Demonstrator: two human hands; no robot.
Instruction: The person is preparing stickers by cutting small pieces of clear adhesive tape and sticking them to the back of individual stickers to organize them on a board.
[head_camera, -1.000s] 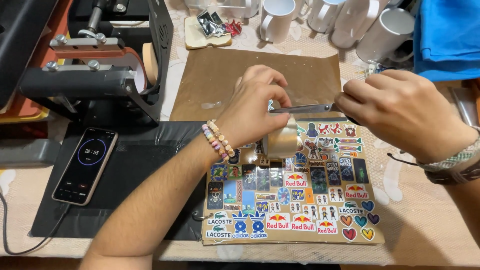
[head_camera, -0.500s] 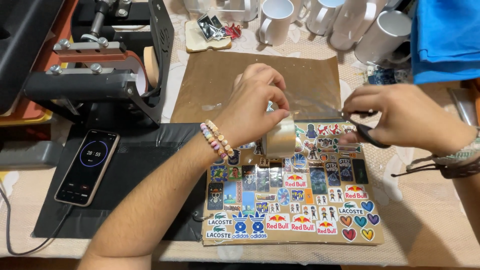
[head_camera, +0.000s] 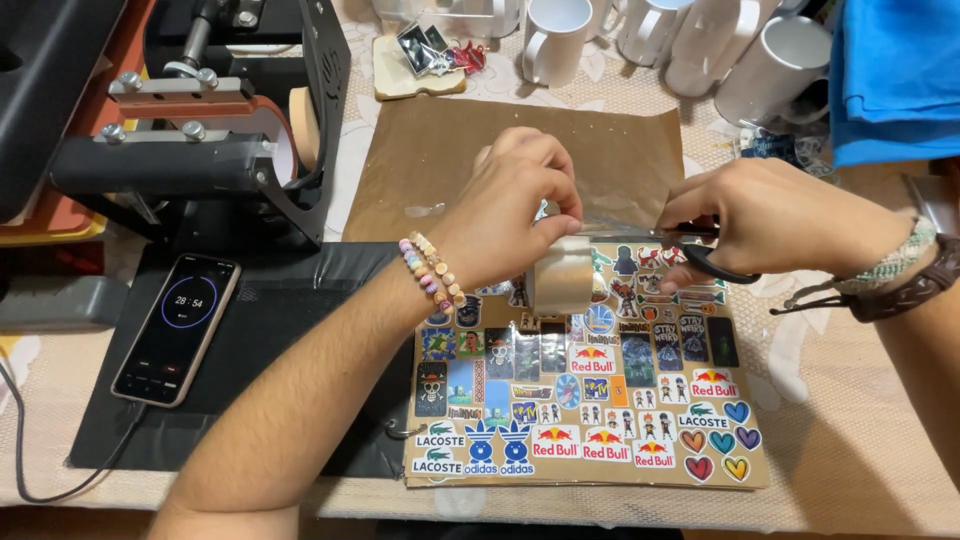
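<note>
Now the left hand clasps the tape roll over the sticker sheet, the right hand grasping scissors; keep the strip taut and snip squarely, close to the roll.

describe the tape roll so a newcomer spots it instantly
Start at the sticker sheet lying at the table's front. Above its top edge, the left hand holds the tape roll upright. It is the only plain, clear, ring-shaped thing there, with its strip pulled toward the right hand.
</note>
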